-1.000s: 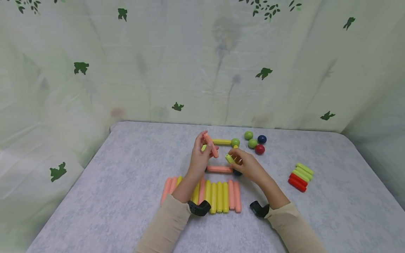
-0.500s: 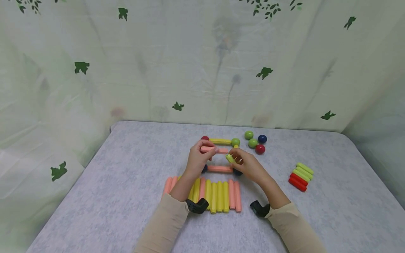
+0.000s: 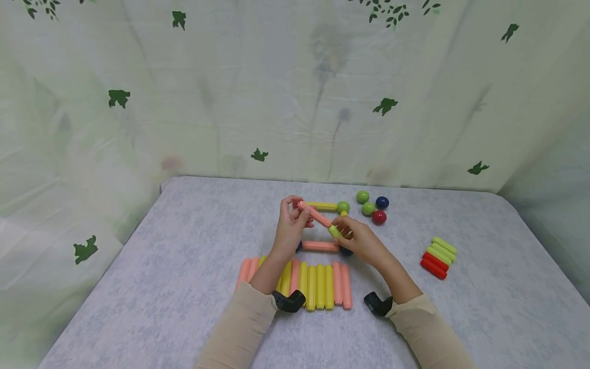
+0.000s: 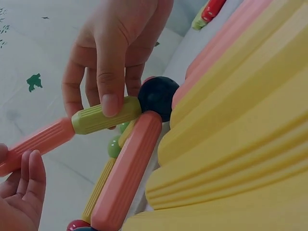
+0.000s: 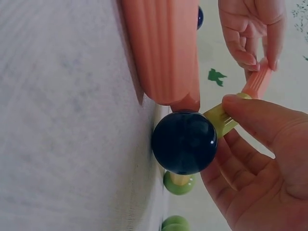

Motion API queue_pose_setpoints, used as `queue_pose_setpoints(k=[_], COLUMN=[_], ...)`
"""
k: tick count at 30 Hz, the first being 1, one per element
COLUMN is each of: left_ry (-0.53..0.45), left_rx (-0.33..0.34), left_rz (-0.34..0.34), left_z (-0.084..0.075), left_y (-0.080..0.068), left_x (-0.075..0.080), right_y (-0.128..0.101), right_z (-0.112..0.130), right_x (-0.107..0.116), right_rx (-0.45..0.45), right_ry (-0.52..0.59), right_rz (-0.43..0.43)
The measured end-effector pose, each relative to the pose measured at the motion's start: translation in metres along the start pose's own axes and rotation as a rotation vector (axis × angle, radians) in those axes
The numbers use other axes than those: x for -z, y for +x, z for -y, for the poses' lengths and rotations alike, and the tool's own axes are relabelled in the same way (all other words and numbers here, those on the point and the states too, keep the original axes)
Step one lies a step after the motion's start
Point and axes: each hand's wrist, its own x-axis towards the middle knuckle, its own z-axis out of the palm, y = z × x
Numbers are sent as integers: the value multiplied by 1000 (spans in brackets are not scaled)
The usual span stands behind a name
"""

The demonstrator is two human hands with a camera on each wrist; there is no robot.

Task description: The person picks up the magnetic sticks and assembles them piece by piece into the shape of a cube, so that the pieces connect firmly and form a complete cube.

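Note:
My left hand (image 3: pixel 289 225) pinches a salmon-pink ribbed rod (image 3: pixel 318 215). The rod slants down to the right, and its lower end meets the top of a short lime-green rod (image 4: pixel 108 115). Thumb and fingers of my right hand (image 3: pixel 361 241) pinch that green rod, which leans up from a dark blue ball (image 5: pixel 184 143). From the same ball, another pink rod (image 3: pixel 320 246) lies along the table to a second dark blue ball, mostly covered by my left hand. Farther back, a yellow rod (image 3: pixel 322 206) joins a green ball (image 3: pixel 343 207).
A row of yellow and pink rods (image 3: pixel 320 287) lies close under my forearms. Loose green, blue and red balls (image 3: pixel 379 217) sit at the back right. Short lime and red rods (image 3: pixel 438 257) lie to the right. A printed curtain (image 3: pixel 295 92) hangs behind the table.
The pink rod in my left hand has turned from steep to level, then to a slant, and its end now meets the green rod. My right hand has stayed in place.

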Motion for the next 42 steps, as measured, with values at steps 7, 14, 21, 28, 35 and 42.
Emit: queue_pose_setpoints(k=[7, 14, 21, 28, 35, 42], left_ry=[40, 74, 376, 789, 859, 848], left_rx=[22, 44, 66, 320, 353, 364], left_rz=[-16, -6, -73, 45, 103, 114], left_z=[0, 0, 0, 6, 7, 8], left_y=[1, 2, 6, 10, 8, 8], left_x=[1, 4, 15, 24, 27, 29], right_y=[4, 15, 27, 38, 46, 50], right_z=[2, 1, -4, -9, -4, -2], right_x=[0, -1, -5, -7, -9, -12], right_rx=[-8, 42, 54, 26, -24, -59], right_ry=[19, 151, 195, 132, 12, -44], right_rz=[33, 42, 24, 33, 72, 107])
